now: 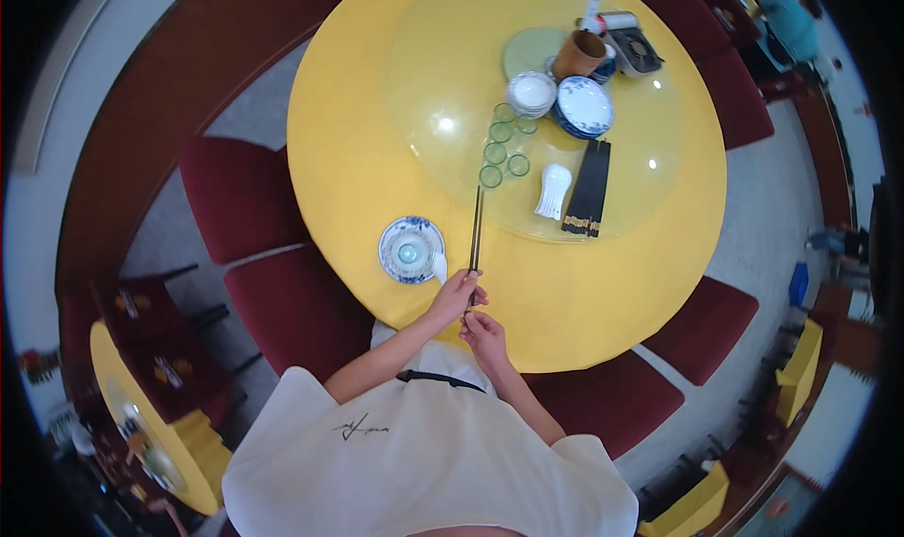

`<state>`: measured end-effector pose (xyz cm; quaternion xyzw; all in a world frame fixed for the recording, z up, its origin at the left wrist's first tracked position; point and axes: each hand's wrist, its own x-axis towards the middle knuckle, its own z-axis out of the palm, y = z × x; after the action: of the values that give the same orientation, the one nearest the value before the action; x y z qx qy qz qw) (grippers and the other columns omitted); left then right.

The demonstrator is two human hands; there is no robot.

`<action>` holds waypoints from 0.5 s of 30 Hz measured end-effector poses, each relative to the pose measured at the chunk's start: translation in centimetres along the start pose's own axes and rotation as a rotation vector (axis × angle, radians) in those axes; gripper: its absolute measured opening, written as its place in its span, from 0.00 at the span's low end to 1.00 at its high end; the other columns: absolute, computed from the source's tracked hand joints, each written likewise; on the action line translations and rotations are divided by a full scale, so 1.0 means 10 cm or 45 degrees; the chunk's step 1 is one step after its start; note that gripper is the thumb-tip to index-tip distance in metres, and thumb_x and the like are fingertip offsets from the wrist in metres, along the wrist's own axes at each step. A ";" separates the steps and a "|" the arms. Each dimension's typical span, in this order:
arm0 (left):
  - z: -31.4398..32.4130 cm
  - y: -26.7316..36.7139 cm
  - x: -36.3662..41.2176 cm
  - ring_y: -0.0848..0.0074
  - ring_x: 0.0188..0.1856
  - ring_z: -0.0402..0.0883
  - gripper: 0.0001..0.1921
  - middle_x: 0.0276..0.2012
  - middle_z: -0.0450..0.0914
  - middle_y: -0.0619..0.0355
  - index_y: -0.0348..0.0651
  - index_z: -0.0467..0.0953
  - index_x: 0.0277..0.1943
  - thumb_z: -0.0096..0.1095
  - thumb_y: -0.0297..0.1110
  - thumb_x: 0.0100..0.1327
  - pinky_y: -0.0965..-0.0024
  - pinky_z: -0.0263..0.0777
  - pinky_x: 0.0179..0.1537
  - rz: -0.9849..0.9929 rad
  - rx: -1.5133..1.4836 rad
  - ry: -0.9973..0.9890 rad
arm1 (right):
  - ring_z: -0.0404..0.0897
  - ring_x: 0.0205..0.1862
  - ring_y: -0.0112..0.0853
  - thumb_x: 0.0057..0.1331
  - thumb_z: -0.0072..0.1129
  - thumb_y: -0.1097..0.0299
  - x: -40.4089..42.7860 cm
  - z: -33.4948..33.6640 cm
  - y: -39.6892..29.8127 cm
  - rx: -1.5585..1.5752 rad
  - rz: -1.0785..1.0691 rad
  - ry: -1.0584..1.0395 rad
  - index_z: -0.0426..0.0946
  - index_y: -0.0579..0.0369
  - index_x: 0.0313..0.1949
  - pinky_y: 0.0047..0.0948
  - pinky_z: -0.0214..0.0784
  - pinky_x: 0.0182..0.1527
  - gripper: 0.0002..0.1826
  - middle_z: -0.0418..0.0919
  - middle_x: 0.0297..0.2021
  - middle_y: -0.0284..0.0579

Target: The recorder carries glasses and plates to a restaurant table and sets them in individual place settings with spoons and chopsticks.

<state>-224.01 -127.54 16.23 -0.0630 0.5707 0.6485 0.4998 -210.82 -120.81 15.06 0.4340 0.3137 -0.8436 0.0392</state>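
Note:
A pair of dark chopsticks (pixel 477 219) points away from me over the near edge of the round table. My left hand (pixel 453 298) grips them along their lower part. Just below, my right hand (pixel 486 335) pinches their near end between thumb and fingers. To the left of my hands lies a blue-and-white plate (pixel 385 265) with a bowl on it and a small greenish glass (pixel 408 253) in the bowl. A white spoon (pixel 440 267) rests at the plate's right side, close to my left hand.
The glass turntable (pixel 438 63) bears several green glasses (pixel 494 153), stacked bowls (pixel 532 93), stacked plates (pixel 585 106), white spoons (pixel 553 191), black chopsticks (pixel 589 184), a brown container (pixel 579 55) and a portable gas stove (pixel 635 49). Red chairs (pixel 296 311) surround the yellow-covered table (pixel 339 148).

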 end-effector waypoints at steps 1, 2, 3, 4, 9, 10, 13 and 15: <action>-0.04 0.01 -0.02 0.79 0.27 0.76 0.15 0.27 0.73 0.61 0.39 0.69 0.51 0.41 0.41 0.76 0.75 0.71 0.30 0.055 0.082 0.057 | 0.77 0.32 0.25 0.68 0.58 0.70 0.03 0.02 -0.03 -0.039 0.032 -0.008 0.76 0.60 0.42 0.24 0.72 0.36 0.08 0.78 0.33 0.38; -0.11 -0.01 -0.04 0.79 0.27 0.76 0.15 0.27 0.73 0.61 0.39 0.69 0.51 0.41 0.41 0.76 0.75 0.71 0.30 0.055 0.043 0.087 | 0.78 0.34 0.26 0.67 0.58 0.70 0.11 0.05 -0.09 -0.206 0.106 -0.138 0.76 0.61 0.44 0.24 0.73 0.37 0.09 0.79 0.35 0.39; -0.23 -0.02 -0.08 0.81 0.24 0.72 0.14 0.25 0.70 0.63 0.38 0.69 0.48 0.41 0.41 0.76 0.75 0.69 0.27 0.076 0.023 0.114 | 0.79 0.36 0.26 0.67 0.59 0.70 0.20 0.11 -0.14 -0.367 0.178 -0.270 0.76 0.61 0.46 0.24 0.73 0.38 0.11 0.80 0.37 0.40; -0.33 -0.04 -0.10 0.83 0.22 0.67 0.14 0.24 0.67 0.64 0.38 0.69 0.45 0.41 0.41 0.76 0.75 0.67 0.24 0.097 0.003 0.141 | 0.79 0.36 0.26 0.67 0.59 0.70 0.29 0.16 -0.23 -0.400 0.205 -0.281 0.76 0.61 0.46 0.24 0.73 0.38 0.11 0.80 0.37 0.40; -1.00 0.05 -0.28 0.83 0.19 0.60 0.13 0.22 0.61 0.66 0.39 0.69 0.42 0.42 0.40 0.75 0.76 0.62 0.22 0.006 -0.144 0.157 | 0.79 0.37 0.28 0.67 0.54 0.68 0.96 0.64 -0.73 -0.832 -0.014 -0.372 0.70 0.57 0.57 0.26 0.73 0.38 0.19 0.80 0.42 0.42; -1.15 0.07 -0.34 0.83 0.19 0.60 0.13 0.22 0.61 0.66 0.39 0.69 0.42 0.42 0.40 0.75 0.76 0.62 0.22 0.012 -0.173 0.180 | 0.80 0.36 0.28 0.68 0.52 0.67 1.03 0.90 -0.86 -0.769 -0.071 -0.366 0.68 0.56 0.59 0.26 0.73 0.38 0.21 0.79 0.42 0.41; -1.45 0.13 -0.48 0.84 0.20 0.61 0.14 0.22 0.62 0.67 0.39 0.71 0.40 0.43 0.40 0.75 0.77 0.61 0.22 -0.136 -0.044 -0.013 | 0.79 0.35 0.29 0.68 0.48 0.71 1.33 1.46 -1.03 -0.774 -0.110 -0.337 0.63 0.55 0.63 0.26 0.74 0.36 0.23 0.78 0.44 0.44; -1.59 0.13 -0.51 0.84 0.20 0.61 0.14 0.22 0.62 0.67 0.39 0.71 0.40 0.43 0.40 0.75 0.77 0.61 0.23 -0.165 -0.098 -0.002 | 0.78 0.36 0.29 0.69 0.47 0.72 1.54 1.66 -1.00 -0.914 -0.266 -0.366 0.66 0.57 0.62 0.27 0.74 0.37 0.21 0.79 0.42 0.46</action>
<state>-230.18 -143.08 15.00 -0.1186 0.5398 0.6362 0.5383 -235.52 -119.01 15.39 0.2360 0.6224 -0.7319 0.1458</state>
